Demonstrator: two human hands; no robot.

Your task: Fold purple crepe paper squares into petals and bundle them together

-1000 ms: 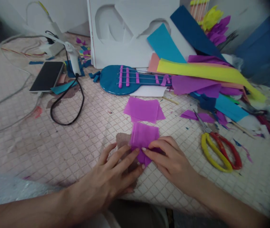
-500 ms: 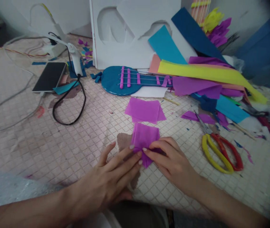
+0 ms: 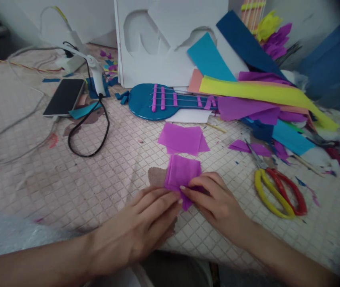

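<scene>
On the tablecloth (image 3: pixel 119 159), a purple sheet (image 3: pixel 184 171) is partly gathered, its lower end pinched by the right hand (image 3: pixel 216 203) and under the left hand (image 3: pixel 146 219), grip hidden; purple pieces (image 3: pixel 182 138) beyond lie flat, ungathered.

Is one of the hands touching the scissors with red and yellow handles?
No, the scissors lie apart on the tablecloth, while the left hand and the right hand touch the nearest purple paper.

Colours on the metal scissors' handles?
One yellow handle, one red handle; best in head view.
</scene>
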